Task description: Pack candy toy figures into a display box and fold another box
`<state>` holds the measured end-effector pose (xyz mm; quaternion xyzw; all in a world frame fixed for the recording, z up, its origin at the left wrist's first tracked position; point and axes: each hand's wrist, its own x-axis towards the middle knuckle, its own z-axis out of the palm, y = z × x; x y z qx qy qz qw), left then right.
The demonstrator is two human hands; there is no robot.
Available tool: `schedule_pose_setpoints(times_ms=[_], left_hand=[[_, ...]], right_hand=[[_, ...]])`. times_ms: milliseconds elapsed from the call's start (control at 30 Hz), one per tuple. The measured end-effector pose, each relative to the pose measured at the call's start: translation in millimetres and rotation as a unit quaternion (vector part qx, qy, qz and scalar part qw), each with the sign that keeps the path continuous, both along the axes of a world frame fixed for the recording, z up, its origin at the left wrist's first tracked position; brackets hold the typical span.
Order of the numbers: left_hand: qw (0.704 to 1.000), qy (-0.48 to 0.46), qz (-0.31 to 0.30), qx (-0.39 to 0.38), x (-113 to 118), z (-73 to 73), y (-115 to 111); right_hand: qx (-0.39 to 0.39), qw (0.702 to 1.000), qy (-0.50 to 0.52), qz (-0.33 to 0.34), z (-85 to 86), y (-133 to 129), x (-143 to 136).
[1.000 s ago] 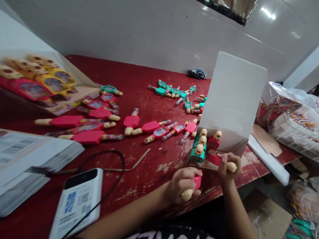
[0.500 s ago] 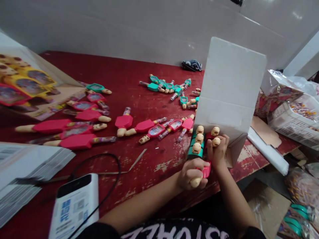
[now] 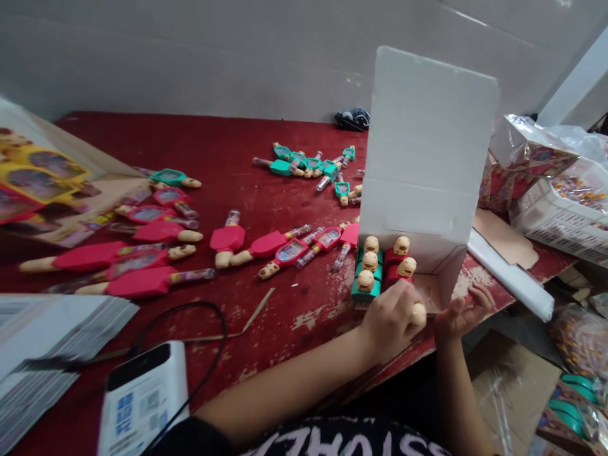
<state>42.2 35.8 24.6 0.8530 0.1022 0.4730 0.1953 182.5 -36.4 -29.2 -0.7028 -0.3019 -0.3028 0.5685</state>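
My left hand (image 3: 390, 322) is closed round a toy whose beige animal-shaped head (image 3: 417, 315) pokes out between the fingers; its body is mostly hidden. It is at the front of an open white cardboard box (image 3: 430, 139) with a raised lid. My right hand (image 3: 464, 310) is by the box's right front corner, fingers spread and nothing in them. Inside the box stands a row of green toys (image 3: 365, 288) with beige heads. Beside that row are pink toys (image 3: 393, 273), the nearest partly covered by my left hand.
Pink toys (image 3: 268, 244) with clear tubes lie across the red table (image 3: 190, 142), and green ones (image 3: 281, 166) lie farther back. At left are an open box of yellow toys (image 3: 45, 177) and a white device (image 3: 145, 399) with a black cable. A white basket (image 3: 560, 221) stands right.
My left hand has moved right and forward with the pink toy, to the box's front. My right hand has left the pink toys in the box, moved right and opened.
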Motion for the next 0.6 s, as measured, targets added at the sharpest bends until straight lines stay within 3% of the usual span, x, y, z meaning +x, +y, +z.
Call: schedule_pose_setpoints(times_ms=[67,167,233,333,467,600], left_hand=[[0.993,0.050,0.098,0.053,7,8.6,-4],[0.965,0.074,0.224,0.111,10,12.7,-5],[0.961,0.082,0.239,0.116,12,7.2,-3],[0.964,0.075,0.231,0.111,20,-7.9,0],[0.962,0.028,0.247,0.115,31,-22.3,3],[0.959,-0.018,0.246,0.140,31,-21.7,6]], right_hand=[[-0.041,0.999,0.023,-0.011,-8.8,0,10],[-0.171,0.978,0.110,0.043,-26.2,2,26],[-0.231,0.958,0.159,0.058,-38.0,2,34],[-0.276,0.945,0.175,0.017,-47.7,1,39],[-0.332,0.934,0.136,0.002,-44.6,0,40],[-0.378,0.918,0.115,0.015,-39.8,-1,41]])
